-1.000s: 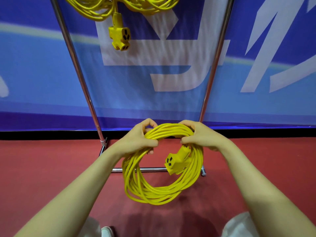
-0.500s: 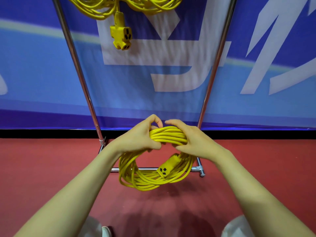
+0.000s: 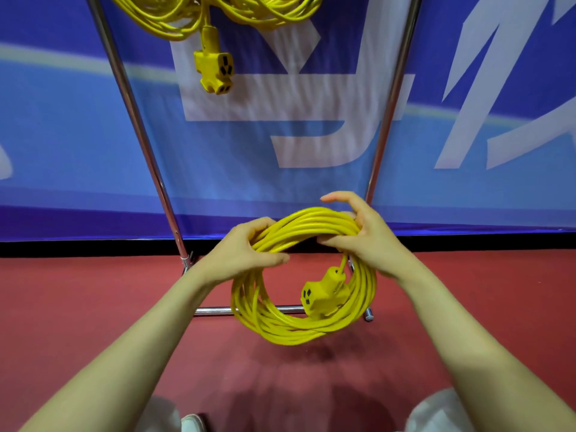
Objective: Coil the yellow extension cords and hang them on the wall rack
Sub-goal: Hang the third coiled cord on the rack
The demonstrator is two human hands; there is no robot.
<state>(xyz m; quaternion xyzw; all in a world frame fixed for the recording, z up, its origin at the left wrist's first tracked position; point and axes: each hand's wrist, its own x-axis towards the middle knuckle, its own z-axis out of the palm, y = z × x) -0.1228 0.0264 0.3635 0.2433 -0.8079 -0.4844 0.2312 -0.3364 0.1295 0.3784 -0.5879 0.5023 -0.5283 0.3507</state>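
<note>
A coiled yellow extension cord (image 3: 280, 325) hangs in front of me above the red floor. My left hand (image 3: 240, 254) grips the coil's upper left, fingers curled round the strands. My right hand (image 3: 364, 238) holds the upper right with thumb and lower fingers, while the index finger sticks out straight. The coil's yellow socket end (image 3: 322, 293) dangles inside the loop. Other yellow cords (image 3: 218, 14) hang coiled at the top of the chrome rack (image 3: 137, 120), with a socket (image 3: 215, 70) hanging down from them.
The rack's two slanted chrome legs (image 3: 392, 98) and its base bar (image 3: 215, 310) stand on the red floor (image 3: 78, 307) before a blue and white banner (image 3: 280, 135). A white shoe (image 3: 191, 423) and pale trouser legs show at the bottom edge.
The two hands have moved apart along the top of the coil. The coil has opened into a wider loop and the socket end has swung lower right.
</note>
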